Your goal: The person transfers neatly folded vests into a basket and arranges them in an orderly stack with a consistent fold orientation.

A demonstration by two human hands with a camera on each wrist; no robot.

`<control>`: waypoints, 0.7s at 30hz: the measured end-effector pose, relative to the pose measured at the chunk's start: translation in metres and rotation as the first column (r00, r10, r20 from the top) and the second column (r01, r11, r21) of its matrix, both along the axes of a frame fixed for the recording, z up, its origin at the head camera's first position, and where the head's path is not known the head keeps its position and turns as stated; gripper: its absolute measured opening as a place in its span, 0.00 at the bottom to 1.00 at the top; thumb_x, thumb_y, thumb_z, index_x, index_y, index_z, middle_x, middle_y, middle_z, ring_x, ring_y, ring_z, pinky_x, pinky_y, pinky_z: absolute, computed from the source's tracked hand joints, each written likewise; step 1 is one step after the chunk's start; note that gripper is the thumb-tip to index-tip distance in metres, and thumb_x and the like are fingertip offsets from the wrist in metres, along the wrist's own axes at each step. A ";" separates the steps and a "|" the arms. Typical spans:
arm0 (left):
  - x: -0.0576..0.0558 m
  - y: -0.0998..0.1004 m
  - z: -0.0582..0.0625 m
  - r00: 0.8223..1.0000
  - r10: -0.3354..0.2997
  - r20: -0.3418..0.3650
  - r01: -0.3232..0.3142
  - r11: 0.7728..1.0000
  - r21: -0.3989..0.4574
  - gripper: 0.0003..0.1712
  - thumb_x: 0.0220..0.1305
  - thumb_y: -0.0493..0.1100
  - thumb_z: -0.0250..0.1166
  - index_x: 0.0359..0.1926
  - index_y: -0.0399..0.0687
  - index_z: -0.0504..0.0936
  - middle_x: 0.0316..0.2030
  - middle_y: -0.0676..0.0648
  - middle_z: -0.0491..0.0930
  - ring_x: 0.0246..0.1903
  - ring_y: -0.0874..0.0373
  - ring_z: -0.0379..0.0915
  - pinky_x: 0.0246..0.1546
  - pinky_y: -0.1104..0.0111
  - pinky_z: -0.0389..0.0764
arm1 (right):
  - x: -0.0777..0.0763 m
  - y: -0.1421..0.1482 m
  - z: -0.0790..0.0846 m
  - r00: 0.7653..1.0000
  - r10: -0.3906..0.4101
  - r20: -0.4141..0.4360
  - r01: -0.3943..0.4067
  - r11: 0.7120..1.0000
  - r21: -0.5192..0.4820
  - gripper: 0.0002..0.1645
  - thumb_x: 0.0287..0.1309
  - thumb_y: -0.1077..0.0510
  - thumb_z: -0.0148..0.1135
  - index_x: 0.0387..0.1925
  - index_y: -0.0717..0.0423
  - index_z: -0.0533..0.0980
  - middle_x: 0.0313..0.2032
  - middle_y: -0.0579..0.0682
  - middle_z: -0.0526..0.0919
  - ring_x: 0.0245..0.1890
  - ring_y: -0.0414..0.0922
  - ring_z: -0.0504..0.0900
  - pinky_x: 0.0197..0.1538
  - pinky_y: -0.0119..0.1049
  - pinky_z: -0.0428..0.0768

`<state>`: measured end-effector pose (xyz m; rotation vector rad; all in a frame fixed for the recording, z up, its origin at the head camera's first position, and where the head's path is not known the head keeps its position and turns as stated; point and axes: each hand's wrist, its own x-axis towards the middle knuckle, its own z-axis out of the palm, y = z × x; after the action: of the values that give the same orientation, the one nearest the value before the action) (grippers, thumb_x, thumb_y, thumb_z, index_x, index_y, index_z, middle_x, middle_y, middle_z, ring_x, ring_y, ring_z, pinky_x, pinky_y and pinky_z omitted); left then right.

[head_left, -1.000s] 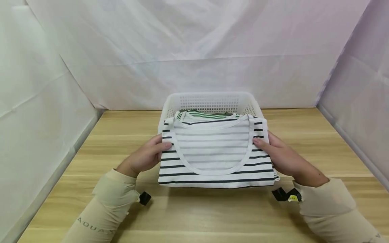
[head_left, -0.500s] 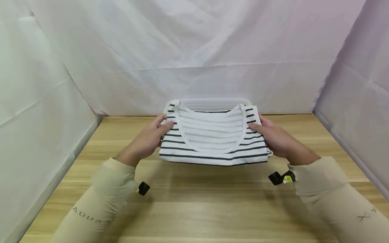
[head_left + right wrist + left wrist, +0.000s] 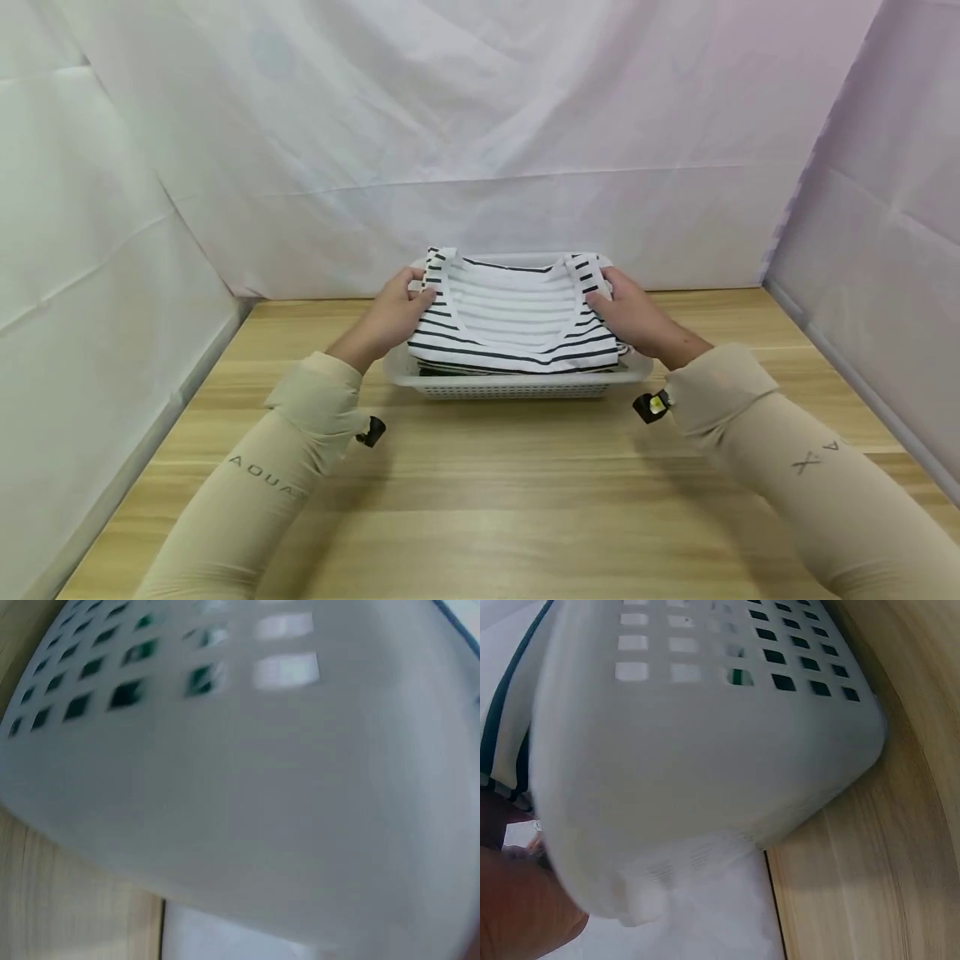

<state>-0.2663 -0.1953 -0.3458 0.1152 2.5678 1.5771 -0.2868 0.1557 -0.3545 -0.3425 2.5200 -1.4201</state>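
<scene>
A folded white shirt with black stripes and a wide scoop neck (image 3: pixel 517 312) lies in the top of a white perforated plastic basket (image 3: pixel 517 382). At the shirt's left side, my left hand (image 3: pixel 393 310) grips the cloth, thumb on top. My right hand (image 3: pixel 633 315) pinches the opposite side the same way. The left wrist view shows the basket's wall (image 3: pixel 652 757) close up, with part of my left hand (image 3: pixel 521 907) at the lower left. Through the holes in the basket wall (image 3: pixel 202 795), the right wrist view shows green and dark cloth beneath the shirt.
The basket stands on a light wood table (image 3: pixel 510 500) near the back edge. Behind it hangs a white cloth backdrop (image 3: pixel 480 117), and white sheets (image 3: pixel 97 250) close off both sides. Small black devices (image 3: pixel 371 432) sit by both cuffs.
Both hands have moved away from me and lowered the striped shirt from above the basket's front into it. The basket's front rim, hidden before, now shows.
</scene>
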 end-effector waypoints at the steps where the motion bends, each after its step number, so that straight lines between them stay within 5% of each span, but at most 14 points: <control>1: -0.001 0.001 -0.002 1.000 0.005 -0.001 -0.005 1.000 -0.023 0.21 0.79 0.48 0.49 0.66 0.48 0.63 0.48 0.38 0.80 0.37 0.52 0.83 0.34 0.64 0.83 | -0.002 -0.002 -0.002 1.000 -0.007 -0.025 0.008 0.999 0.040 0.35 0.79 0.52 0.40 0.78 0.55 0.44 0.64 0.63 0.69 0.58 0.54 0.77 0.55 0.47 0.80; 5: -0.004 0.003 -0.010 1.000 -0.007 -0.029 0.004 0.991 -0.132 0.20 0.79 0.47 0.49 0.65 0.46 0.63 0.45 0.38 0.80 0.36 0.53 0.80 0.33 0.65 0.81 | -0.007 -0.008 -0.006 0.994 -0.003 -0.109 0.027 0.976 0.215 0.36 0.77 0.53 0.43 0.78 0.58 0.45 0.66 0.64 0.69 0.62 0.56 0.72 0.60 0.53 0.74; 8: -0.006 0.002 -0.013 0.998 -0.021 -0.060 0.006 0.971 -0.240 0.20 0.79 0.47 0.49 0.65 0.46 0.62 0.46 0.38 0.80 0.38 0.51 0.79 0.37 0.64 0.80 | -0.009 -0.013 -0.005 0.989 0.023 -0.146 0.025 0.948 0.318 0.35 0.77 0.53 0.44 0.77 0.59 0.48 0.51 0.62 0.78 0.45 0.53 0.78 0.46 0.49 0.78; 12: -0.009 0.005 -0.014 0.994 -0.032 -0.102 -0.010 0.921 -0.389 0.23 0.78 0.47 0.51 0.67 0.44 0.62 0.47 0.38 0.79 0.41 0.49 0.77 0.38 0.62 0.78 | -0.011 -0.018 -0.006 0.985 0.045 -0.164 0.024 0.919 0.394 0.35 0.76 0.54 0.46 0.76 0.60 0.49 0.29 0.54 0.75 0.23 0.45 0.70 0.28 0.39 0.72; 16: -0.011 0.012 -0.016 0.991 -0.032 -0.129 -0.035 0.873 -0.486 0.28 0.76 0.46 0.53 0.71 0.43 0.60 0.38 0.40 0.78 0.34 0.51 0.74 0.37 0.62 0.76 | -0.011 -0.022 -0.009 0.984 0.038 -0.174 0.045 0.893 0.449 0.34 0.75 0.54 0.47 0.75 0.62 0.51 0.26 0.53 0.77 0.21 0.44 0.72 0.26 0.38 0.73; 21: -0.011 0.018 -0.019 0.991 -0.005 -0.137 -0.070 0.842 -0.535 0.34 0.75 0.44 0.55 0.76 0.47 0.52 0.28 0.44 0.78 0.26 0.54 0.74 0.29 0.63 0.76 | -0.011 -0.025 -0.012 0.972 0.027 -0.232 0.094 0.865 0.493 0.35 0.74 0.56 0.50 0.75 0.61 0.52 0.26 0.55 0.80 0.21 0.45 0.75 0.26 0.37 0.73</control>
<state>-0.2778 -0.1776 -0.3644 0.1226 3.0204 0.8137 -0.2974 0.1308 -0.3667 -0.3807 2.9717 -0.7085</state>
